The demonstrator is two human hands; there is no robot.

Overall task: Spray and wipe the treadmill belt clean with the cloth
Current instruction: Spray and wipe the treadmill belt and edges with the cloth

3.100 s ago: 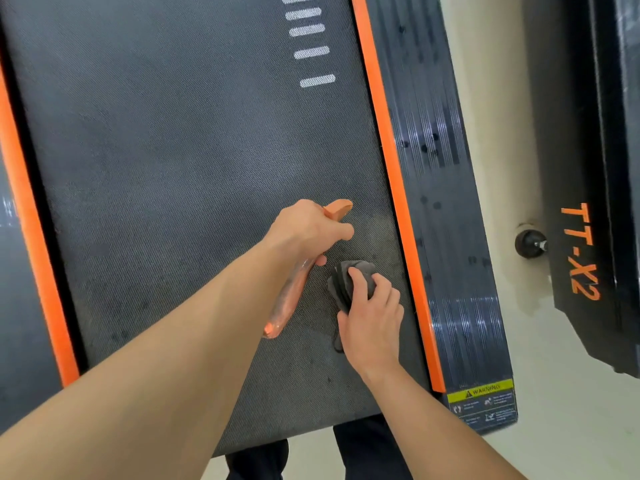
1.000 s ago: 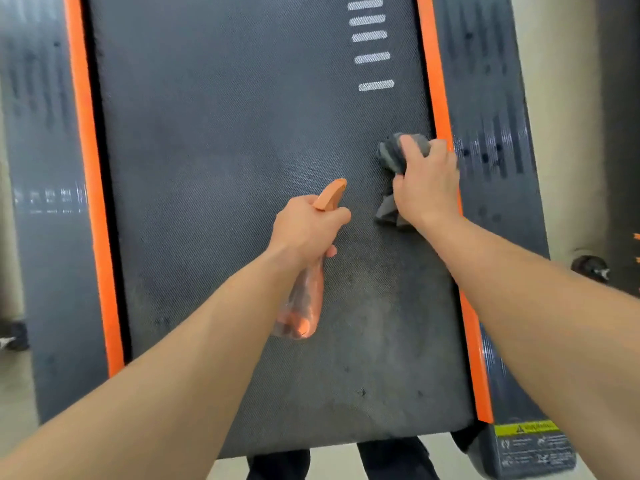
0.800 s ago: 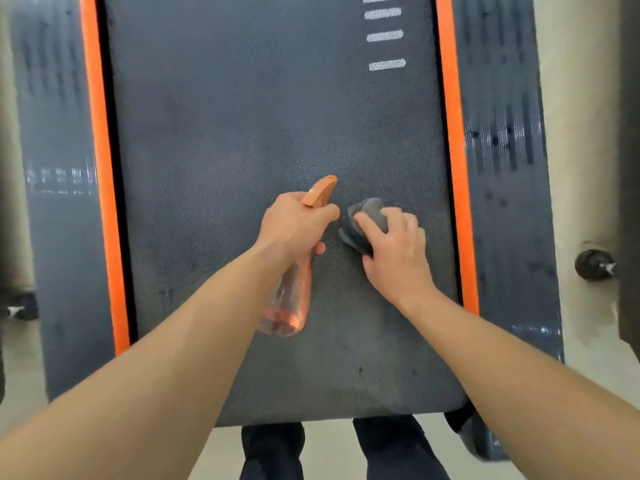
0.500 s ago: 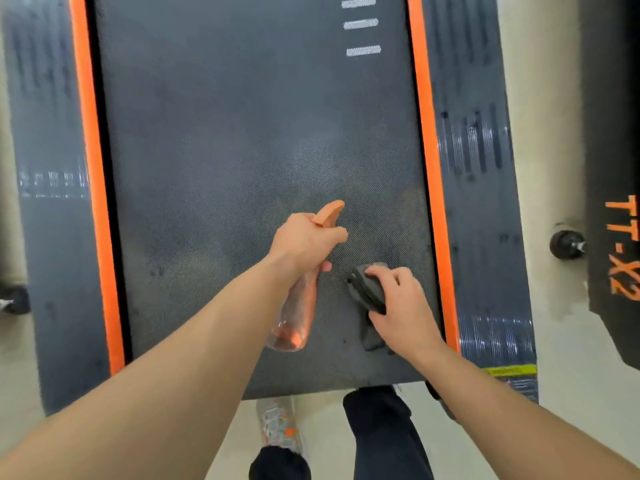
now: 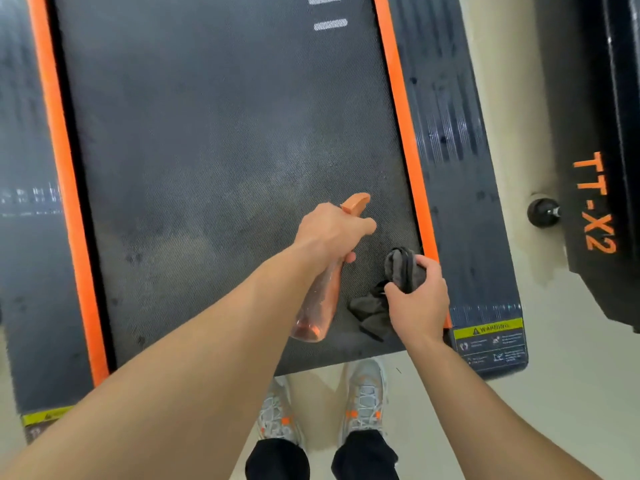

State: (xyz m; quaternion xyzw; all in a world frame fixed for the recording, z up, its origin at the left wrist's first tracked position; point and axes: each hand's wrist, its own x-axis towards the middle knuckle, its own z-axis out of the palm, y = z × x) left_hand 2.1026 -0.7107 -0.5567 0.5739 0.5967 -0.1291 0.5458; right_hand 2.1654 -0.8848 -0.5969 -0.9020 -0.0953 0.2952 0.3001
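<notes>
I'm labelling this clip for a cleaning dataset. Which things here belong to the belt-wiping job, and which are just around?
Job: treadmill belt; spray bottle, held by the left hand; dark cloth, gripped by the right hand.
Just around: orange side strip; warning sticker; neighbouring machine marked TT-X2; the person's shoes.

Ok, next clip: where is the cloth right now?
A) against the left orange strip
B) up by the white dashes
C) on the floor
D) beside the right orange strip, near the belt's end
D: the right hand holds the dark cloth on the belt, just beside the right orange strip, close to the belt's near end.
</notes>
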